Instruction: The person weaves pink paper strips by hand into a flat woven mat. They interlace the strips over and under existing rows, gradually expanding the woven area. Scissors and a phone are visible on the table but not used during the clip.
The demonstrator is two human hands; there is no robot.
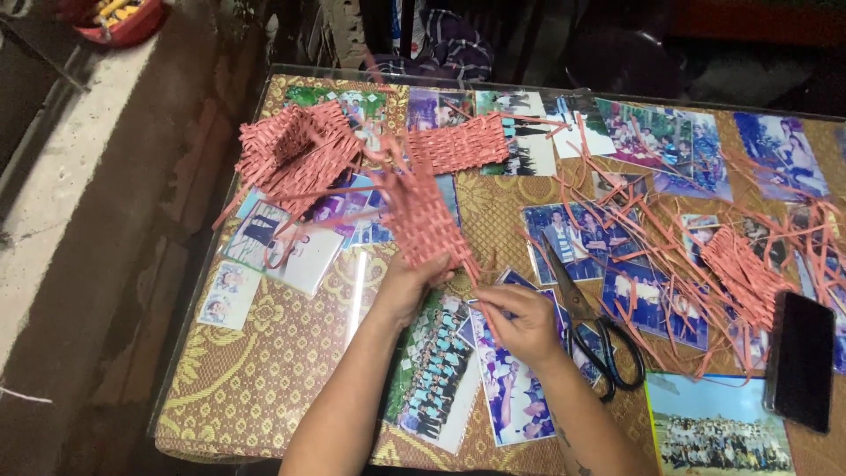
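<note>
Woven pink paper-strip panel [421,220] held upright above desk [264,388], left hand [407,284] gripping bottom edge, right hand [522,324] pinching loose strip [476,295]. Best pulled snug, evenly, without tearing. Scissors [592,330] just beside.

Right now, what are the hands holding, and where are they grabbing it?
The left hand grips the pink woven strip piece at its bottom edge. The right hand pinches a loose pink strip hanging from that same edge.

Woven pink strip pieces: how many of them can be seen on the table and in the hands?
4: one held in the left hand, one at far left, one at the top centre, one at right by the phone. Loose strips may hide more.
</note>
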